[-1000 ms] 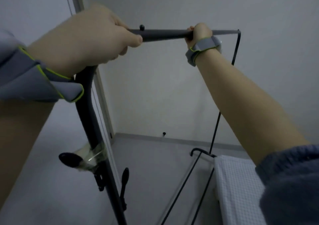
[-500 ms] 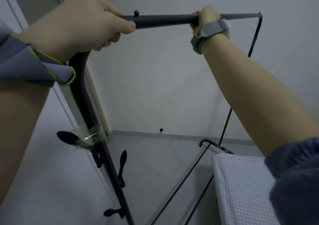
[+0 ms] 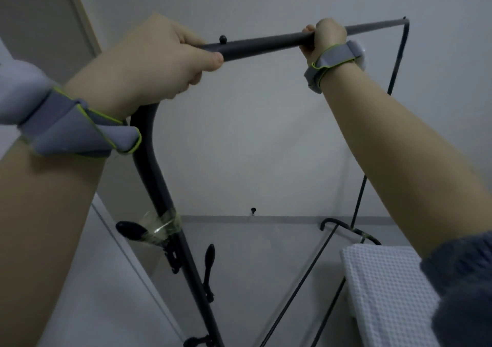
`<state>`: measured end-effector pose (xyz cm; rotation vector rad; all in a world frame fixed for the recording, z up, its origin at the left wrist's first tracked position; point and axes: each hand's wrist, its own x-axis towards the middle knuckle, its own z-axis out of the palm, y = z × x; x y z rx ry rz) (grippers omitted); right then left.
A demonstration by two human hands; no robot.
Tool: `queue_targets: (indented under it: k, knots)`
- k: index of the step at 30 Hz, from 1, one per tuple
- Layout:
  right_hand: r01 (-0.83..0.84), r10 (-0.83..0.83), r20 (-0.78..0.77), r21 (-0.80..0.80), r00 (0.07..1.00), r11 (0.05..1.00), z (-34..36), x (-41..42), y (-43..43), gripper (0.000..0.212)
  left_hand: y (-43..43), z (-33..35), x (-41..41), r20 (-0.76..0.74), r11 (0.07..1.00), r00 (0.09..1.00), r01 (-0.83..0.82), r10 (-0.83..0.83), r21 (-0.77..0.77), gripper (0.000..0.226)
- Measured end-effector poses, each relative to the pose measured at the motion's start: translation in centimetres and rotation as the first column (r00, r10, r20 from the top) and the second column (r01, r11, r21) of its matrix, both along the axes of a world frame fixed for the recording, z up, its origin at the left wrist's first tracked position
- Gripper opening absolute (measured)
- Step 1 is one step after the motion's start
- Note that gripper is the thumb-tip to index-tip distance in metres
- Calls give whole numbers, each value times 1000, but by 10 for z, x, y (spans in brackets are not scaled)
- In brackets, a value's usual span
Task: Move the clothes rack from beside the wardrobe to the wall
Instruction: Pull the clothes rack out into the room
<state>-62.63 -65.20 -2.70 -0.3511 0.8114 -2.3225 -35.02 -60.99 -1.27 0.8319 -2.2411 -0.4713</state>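
Note:
The clothes rack [image 3: 266,44] is a black metal frame with a top bar, a curved left post and a thin right post. My left hand [image 3: 149,61] is closed around the left end of the top bar, above the bend. My right hand [image 3: 326,36] grips the same bar further right, near the far corner. The left post [image 3: 170,213] runs down with clear tape and several black hooks on it. Both wrists wear grey bands with green edging. The pale wall [image 3: 253,133] stands straight ahead, behind the rack.
A light wardrobe panel [image 3: 40,13] and its edge run along the left. A white textured bed corner [image 3: 386,288] sits at the lower right, beside the rack's lower rails. Grey floor [image 3: 253,266] lies between them, with a skirting line at the wall.
The top bar has tilted, its left end lower than before, and the view has shifted right. More of the wardrobe panel shows at the upper left. Both hands keep their grip.

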Motion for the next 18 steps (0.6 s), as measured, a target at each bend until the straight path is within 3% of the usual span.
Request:
queue_targets:
  k: [5,12,15,18]
  knots:
    - [141,-126,-135,109,983,984,1,13,-11,22,-20,1,5,18,998,999,48,-49,47,26]
    - [174,-119,-203,283,972,943,4,10,-18,10,-32,0,10,0,997,997,76,-76,15,34]
    - [172,-123,-198,254,973,952,2,13,-17,22,-34,-1,11,-1,996,996,86,-86,-3,30]
    - [80,-75,-70,70,995,994,-1,20,-18,21,-35,-1,9,-7,997,997,79,-79,-10,30]
